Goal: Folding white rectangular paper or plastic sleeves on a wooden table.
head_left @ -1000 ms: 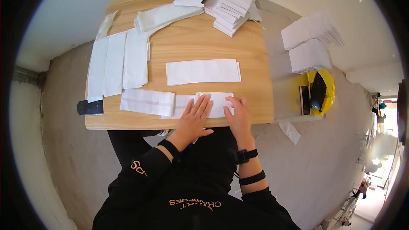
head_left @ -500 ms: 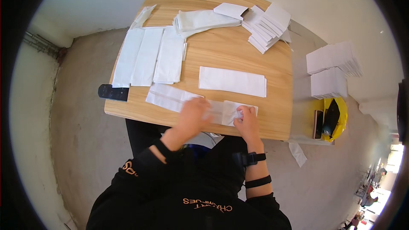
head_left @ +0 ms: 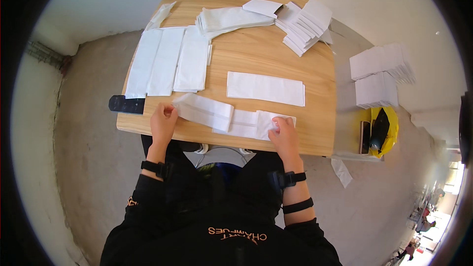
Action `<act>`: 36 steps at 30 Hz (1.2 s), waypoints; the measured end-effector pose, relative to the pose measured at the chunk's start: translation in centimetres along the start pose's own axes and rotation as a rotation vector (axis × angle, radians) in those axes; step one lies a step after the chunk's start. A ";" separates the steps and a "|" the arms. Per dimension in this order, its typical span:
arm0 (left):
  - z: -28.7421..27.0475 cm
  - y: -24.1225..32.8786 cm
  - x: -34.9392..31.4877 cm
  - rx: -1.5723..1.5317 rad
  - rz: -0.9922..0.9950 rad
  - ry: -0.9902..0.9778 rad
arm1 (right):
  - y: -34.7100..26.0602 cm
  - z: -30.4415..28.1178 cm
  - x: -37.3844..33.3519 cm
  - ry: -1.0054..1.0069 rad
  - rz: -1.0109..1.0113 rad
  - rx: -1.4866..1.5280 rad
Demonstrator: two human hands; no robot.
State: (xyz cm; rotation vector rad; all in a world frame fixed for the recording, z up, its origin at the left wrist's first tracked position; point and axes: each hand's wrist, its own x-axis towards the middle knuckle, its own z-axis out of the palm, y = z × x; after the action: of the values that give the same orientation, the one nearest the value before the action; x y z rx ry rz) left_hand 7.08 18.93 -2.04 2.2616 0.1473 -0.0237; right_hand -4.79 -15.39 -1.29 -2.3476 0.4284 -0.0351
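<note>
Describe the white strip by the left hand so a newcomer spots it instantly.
On the wooden table, find the near edge. There, a white strip slants rightward from the left hand. Unlike the plain strips beyond, it bears a greyish lengthwise band, and its right end overlaps another strip.

The long strip (head_left: 204, 112) near the person is white, with a pale grey stripe running along it. The flat strip (head_left: 266, 88) in the middle is plain white. The three strips (head_left: 162, 64) on the left are white too, and so is the soft pile (head_left: 234, 21) at the back. The table (head_left: 266, 51) is light brown, with wavy wood lines. The stacks (head_left: 376, 90) on the right are white. Beside them is a bright yellow bag (head_left: 392, 130) with a black thing (head_left: 379, 130) inside. The person's top (head_left: 172, 231) is black with orange letters. The floor (head_left: 98, 133) is grey-brown.
</note>
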 end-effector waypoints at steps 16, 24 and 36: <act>5.5 15.3 -9.2 -0.356 0.859 -0.313 | -6.6 0.8 -1.9 0.460 0.283 1.026; 10.7 8.0 -8.0 0.048 0.619 -0.104 | -1.9 -5.4 -1.7 0.607 0.316 1.198; 12.1 7.7 -7.8 0.055 0.820 -0.186 | 8.0 -4.1 -1.9 0.543 0.465 1.170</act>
State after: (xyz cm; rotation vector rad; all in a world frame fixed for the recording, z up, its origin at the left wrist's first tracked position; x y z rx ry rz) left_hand 0.63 3.99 -3.33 2.2016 -0.8832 0.1970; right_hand -9.60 -22.92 -3.52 -1.0300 0.9003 -0.5502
